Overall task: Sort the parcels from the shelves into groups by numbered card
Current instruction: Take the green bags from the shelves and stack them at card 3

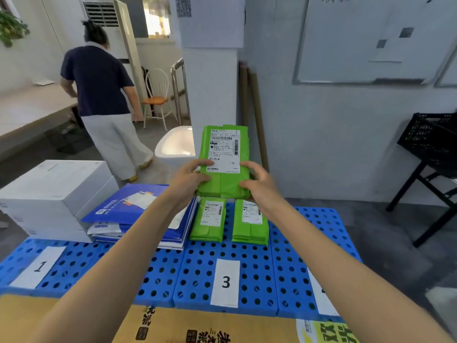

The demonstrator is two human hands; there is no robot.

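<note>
Brown cardboard printed with dark characters lay against the near edge of the blue perforated surface. Along that near edge sat white cards: card 1 toward the left, card 3 near the middle, and a third card to the right, its number cut off by the forearm. Both arms reached forward over the surface. The left hand and the right hand each gripped a lower side of a green parcel, thumbs curled onto its front. They held it upright above the far edge, its white shipping label facing the camera. Under it, beyond card 3, the left green stack and the right green stack lay side by side, slightly apart, labels up. A pile of blue mailers lay just beside the left green stack, and white boxes stood at the far left. Beyond the surface a person in a dark top stood with back turned, and a black crate rested on a stand at the right.
</note>
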